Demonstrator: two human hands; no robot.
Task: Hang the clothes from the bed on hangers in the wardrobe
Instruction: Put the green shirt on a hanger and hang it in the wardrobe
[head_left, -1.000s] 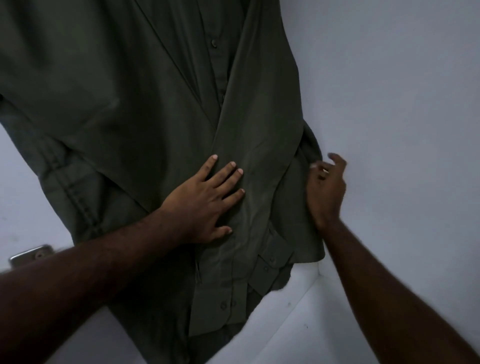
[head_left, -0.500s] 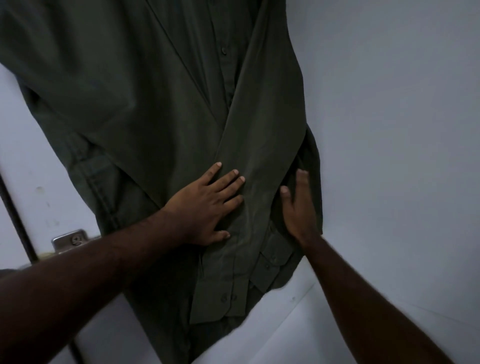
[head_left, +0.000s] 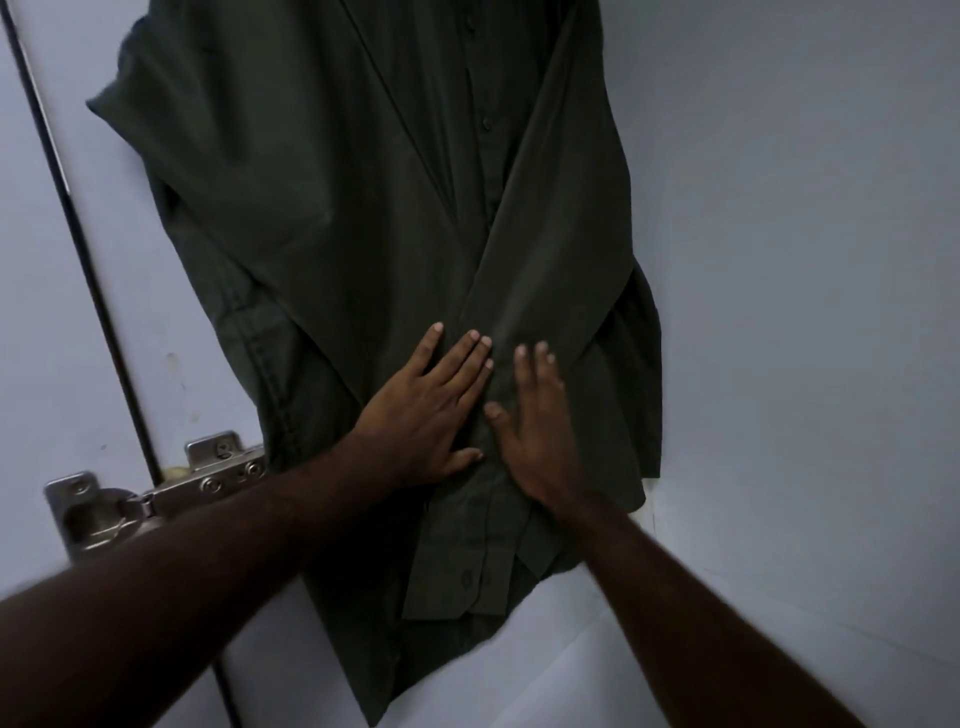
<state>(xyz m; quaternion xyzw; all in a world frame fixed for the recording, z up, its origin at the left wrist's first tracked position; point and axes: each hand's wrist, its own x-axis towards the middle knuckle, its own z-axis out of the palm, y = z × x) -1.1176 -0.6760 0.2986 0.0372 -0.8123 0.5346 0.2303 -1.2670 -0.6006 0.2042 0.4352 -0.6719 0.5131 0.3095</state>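
A dark olive long-sleeved button shirt (head_left: 363, 197) hangs inside the white wardrobe, its top and hanger out of view above the frame. Both sleeves cross over the front and their cuffs (head_left: 457, 566) hang low in the middle. My left hand (head_left: 431, 410) lies flat on the shirt front with fingers straight. My right hand (head_left: 535, 431) presses flat on the right sleeve right beside it, fingers straight and pointing up.
A white wardrobe wall (head_left: 805, 260) stands close on the right of the shirt. At lower left a metal door hinge (head_left: 150, 499) sits by the dark gap of the door edge (head_left: 78, 249). A white shelf or floor panel (head_left: 545, 675) lies below the shirt.
My right hand moved left from the shirt's right edge onto the sleeve and now lies flat next to my left hand. The view shifted, bringing the hinge and door edge further into sight.
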